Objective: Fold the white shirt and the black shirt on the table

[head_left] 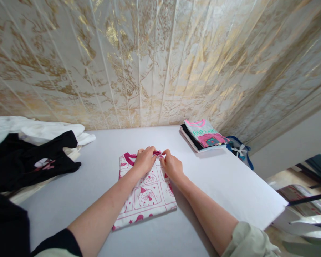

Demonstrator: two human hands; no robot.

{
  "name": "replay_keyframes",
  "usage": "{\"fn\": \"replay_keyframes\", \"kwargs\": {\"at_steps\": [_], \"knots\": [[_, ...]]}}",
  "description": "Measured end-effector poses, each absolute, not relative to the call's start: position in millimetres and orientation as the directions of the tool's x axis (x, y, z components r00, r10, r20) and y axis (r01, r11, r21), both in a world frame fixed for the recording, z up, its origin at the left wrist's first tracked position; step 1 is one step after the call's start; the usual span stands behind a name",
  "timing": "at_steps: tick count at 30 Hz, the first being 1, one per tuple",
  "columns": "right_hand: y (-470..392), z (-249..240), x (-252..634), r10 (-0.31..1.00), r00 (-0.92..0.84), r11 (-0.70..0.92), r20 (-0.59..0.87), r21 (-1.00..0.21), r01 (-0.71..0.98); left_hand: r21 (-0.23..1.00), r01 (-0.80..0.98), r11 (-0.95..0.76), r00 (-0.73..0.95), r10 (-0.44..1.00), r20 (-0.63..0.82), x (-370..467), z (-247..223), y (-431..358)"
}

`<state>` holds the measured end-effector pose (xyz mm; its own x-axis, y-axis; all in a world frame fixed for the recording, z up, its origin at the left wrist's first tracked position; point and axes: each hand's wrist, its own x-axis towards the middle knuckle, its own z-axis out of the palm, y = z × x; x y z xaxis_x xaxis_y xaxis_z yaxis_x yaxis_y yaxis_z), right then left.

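Observation:
A folded white T-shirt (pixel 147 196) with magenta cartoon print and a magenta neckband lies flat in front of me, its collar edge facing the wall. My left hand (pixel 145 159) pinches the neckband near the middle of that far edge. Close beside it, my right hand (pixel 171 165) grips the shirt's far right corner between thumb and fingers. A short gap separates the two hands, with a bit of the magenta band showing there. My forearms cover parts of the shirt's left and right sides.
Folded shirts (pixel 203 134) are stacked at the back right of the white table (pixel 203 192), with a blue bag (pixel 239 150) next to them. Black garments (pixel 29 164) and white clothing (pixel 34 130) lie heaped at the left. A gold-patterned wall (pixel 139 64) rises behind the table.

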<state>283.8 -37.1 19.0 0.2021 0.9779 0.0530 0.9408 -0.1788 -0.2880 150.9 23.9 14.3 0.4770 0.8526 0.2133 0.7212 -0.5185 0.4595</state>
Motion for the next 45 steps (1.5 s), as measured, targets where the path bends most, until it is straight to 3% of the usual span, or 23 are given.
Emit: {"fn": "replay_keyframes", "kwargs": {"at_steps": [8, 13, 17, 27, 31, 34, 40, 45], "knots": [[-38.1, 18.1, 284.1, 0.982, 0.175, -0.147, 0.074, -0.285, 0.947, 0.278, 0.876, -0.394, 0.336, 0.912, 0.236, 153.4, 20.3, 12.8], [-33.9, 14.0, 286.8, 0.980, 0.174, -0.139, 0.096, -0.290, 0.947, 0.324, 0.859, -0.397, 0.312, 0.907, 0.285, 149.4, 13.5, 16.1], [-24.9, 11.9, 293.2, 0.972, 0.106, -0.024, 0.209, -0.362, 0.932, 0.357, 0.831, -0.426, 0.317, 0.891, 0.325, 147.6, 10.4, 17.3], [-13.8, -5.7, 298.5, 0.954, 0.071, 0.085, 0.290, -0.491, 0.867, 0.319, 0.871, -0.374, 0.324, 0.925, 0.201, 149.8, 18.6, 11.2], [-17.1, -2.1, 298.4, 0.950, 0.120, 0.047, 0.289, -0.509, 0.859, 0.266, 0.884, -0.385, 0.344, 0.920, 0.187, 128.0, 38.0, 11.5], [-22.8, 6.1, 293.8, 0.943, 0.096, 0.060, 0.320, -0.444, 0.894, 0.262, 0.867, -0.424, 0.364, 0.898, 0.248, 100.1, 48.6, 2.8], [-36.8, 12.1, 274.8, 0.958, -0.148, 0.204, 0.246, -0.222, 0.953, 0.406, 0.692, -0.597, 0.542, 0.801, 0.255, 65.3, 18.6, -33.8], [-40.9, 11.1, 269.0, 0.968, -0.135, 0.170, 0.211, -0.160, 0.972, 0.365, 0.720, -0.591, 0.524, 0.807, 0.273, 64.4, -0.7, -43.2]]}}
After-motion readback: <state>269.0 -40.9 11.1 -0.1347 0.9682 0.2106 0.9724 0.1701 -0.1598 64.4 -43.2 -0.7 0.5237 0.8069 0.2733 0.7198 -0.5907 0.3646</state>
